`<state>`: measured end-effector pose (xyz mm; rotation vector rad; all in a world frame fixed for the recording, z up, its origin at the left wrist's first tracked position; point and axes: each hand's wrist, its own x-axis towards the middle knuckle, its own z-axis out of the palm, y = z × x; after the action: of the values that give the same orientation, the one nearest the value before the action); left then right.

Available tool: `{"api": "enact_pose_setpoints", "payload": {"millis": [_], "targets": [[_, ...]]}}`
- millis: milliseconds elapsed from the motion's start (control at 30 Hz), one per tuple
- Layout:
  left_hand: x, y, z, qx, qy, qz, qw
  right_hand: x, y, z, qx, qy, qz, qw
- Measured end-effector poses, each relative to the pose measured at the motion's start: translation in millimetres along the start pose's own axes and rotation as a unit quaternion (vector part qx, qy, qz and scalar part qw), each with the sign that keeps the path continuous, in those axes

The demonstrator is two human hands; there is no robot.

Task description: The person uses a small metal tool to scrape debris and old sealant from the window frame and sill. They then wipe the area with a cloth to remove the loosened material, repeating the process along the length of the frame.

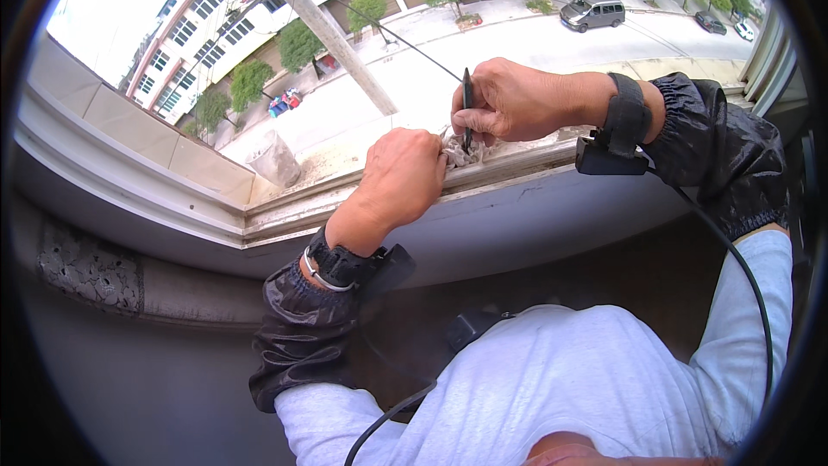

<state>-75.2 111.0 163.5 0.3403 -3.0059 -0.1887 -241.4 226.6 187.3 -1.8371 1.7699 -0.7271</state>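
Note:
My right hand (501, 103) grips a thin, dark, flat tool (467, 94), held upright between thumb and fingers. Its lower end touches a crumpled, dirty greyish cloth (458, 154) bunched on the window's lower track (527, 167). My left hand (406, 165) is closed at the cloth's left side, knuckles up, over the same track. Cloth shows at the edge of this fist; the fingertips are hidden beneath the hand. What kind of tool it is cannot be made out.
A dirty, whitish translucent container (275, 158) stands on the outer ledge, left of my hands. The window frame (129, 171) bends into a corner at left. Black cables (731, 243) run along my arms from wrist-mounted devices. A utility pole (336, 45) and street lie beyond.

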Motion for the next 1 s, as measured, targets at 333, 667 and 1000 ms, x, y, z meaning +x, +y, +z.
{"api": "enact_pose_setpoints", "payload": {"millis": [333,667,1000], "targets": [[42.7,72.1,19.1,-0.048,0.052,0.022,0.997,-70.1,36.9,-40.1,-0.142,0.056,-0.042,0.987],[79.7,129.3,40.7,-0.023,0.049,0.074,0.996,-138.8,63.6,-61.8,-0.125,0.115,0.023,0.985],[79.1,137.1,31.1,-0.054,0.045,0.073,0.995,-170.5,58.9,-79.6,0.085,0.172,0.045,0.98]]}}
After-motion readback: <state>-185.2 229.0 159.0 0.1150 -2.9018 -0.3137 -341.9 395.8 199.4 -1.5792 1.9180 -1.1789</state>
